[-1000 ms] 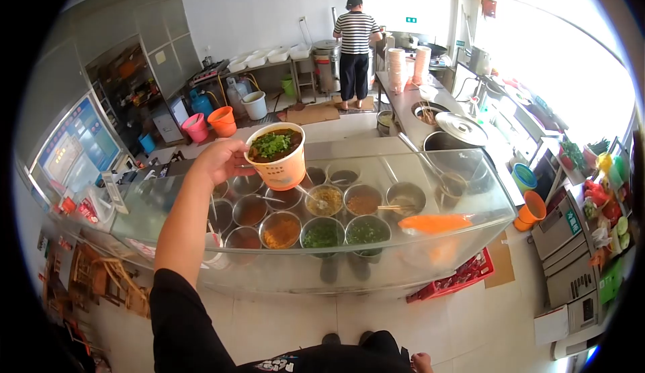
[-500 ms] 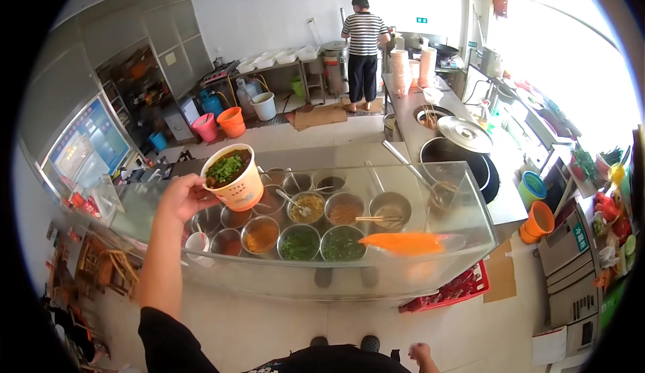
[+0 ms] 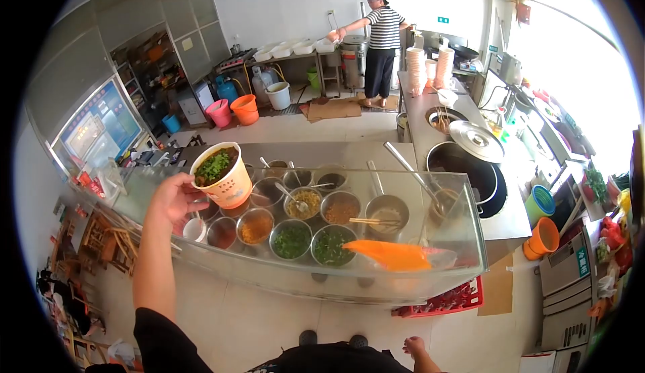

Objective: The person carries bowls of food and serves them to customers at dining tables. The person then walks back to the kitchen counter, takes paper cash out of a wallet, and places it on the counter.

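My left hand (image 3: 176, 197) grips a patterned paper bowl (image 3: 232, 183) from its left side, near the rim. Dark food topped with chopped green herbs fills the bowl, which is tilted in view at the glass counter's top; whether it rests on the glass I cannot tell. Through the glass counter (image 3: 430, 286) show several metal pots, among them one of chopped greens (image 3: 291, 240), one of orange-red sauce (image 3: 255, 227) and one of yellowish bits with a spoon (image 3: 304, 204). Low at my side hangs my right hand (image 3: 414, 345), fingers loosely curled, nothing visible in it.
An orange bag (image 3: 390, 255) lies on the counter's right part. Beyond are a large dark pot (image 3: 463, 168), its lid (image 3: 477, 141) and stacked paper bowls (image 3: 416, 71). A co-worker (image 3: 381, 44) stands at the back. A red crate (image 3: 450, 300) sits below the counter.
The view has shifted slightly. The co-worker has turned and stretched an arm left toward the white trays. My left hand stays at the paper bowl, and my right hand still hangs low.
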`<state>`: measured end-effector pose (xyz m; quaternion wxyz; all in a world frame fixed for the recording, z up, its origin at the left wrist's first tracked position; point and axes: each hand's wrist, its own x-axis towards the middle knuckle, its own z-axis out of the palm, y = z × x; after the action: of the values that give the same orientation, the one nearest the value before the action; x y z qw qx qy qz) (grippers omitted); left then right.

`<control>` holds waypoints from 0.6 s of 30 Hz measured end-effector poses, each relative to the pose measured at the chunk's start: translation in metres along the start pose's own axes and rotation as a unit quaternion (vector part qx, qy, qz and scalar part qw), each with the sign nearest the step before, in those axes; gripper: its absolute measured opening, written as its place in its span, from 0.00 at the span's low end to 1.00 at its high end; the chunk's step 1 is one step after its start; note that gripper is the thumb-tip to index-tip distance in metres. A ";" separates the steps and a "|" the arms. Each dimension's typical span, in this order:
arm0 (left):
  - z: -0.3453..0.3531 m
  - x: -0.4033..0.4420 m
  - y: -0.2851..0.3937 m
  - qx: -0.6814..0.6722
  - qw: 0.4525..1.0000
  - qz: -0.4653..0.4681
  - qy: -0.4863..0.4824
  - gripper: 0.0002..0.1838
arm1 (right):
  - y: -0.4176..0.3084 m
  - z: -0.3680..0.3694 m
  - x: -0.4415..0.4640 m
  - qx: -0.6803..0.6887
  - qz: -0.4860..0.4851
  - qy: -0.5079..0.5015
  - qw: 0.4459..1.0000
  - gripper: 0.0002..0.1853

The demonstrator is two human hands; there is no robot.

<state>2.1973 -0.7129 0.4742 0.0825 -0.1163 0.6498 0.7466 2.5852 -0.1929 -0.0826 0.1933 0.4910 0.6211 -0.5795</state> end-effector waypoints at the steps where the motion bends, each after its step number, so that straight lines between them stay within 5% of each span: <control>1: -0.002 0.003 0.000 -0.003 1.000 -0.008 -0.004 0.14 | 0.005 0.002 -0.002 0.010 0.004 -0.005 1.000 0.07; 12: -0.002 0.011 0.000 -0.011 1.000 -0.020 -0.010 0.16 | 0.014 -0.006 -0.005 -0.049 0.028 -0.021 0.998 0.09; 18: -0.014 0.002 -0.007 -0.088 0.989 -0.080 -0.089 0.20 | 0.012 -0.009 0.008 -0.052 -0.006 -0.045 0.998 0.08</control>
<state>2.1981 -0.7254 0.4656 0.1890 -0.1082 0.5599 0.7994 2.5951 -0.1830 -0.0933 0.2420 0.4501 0.6441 -0.5692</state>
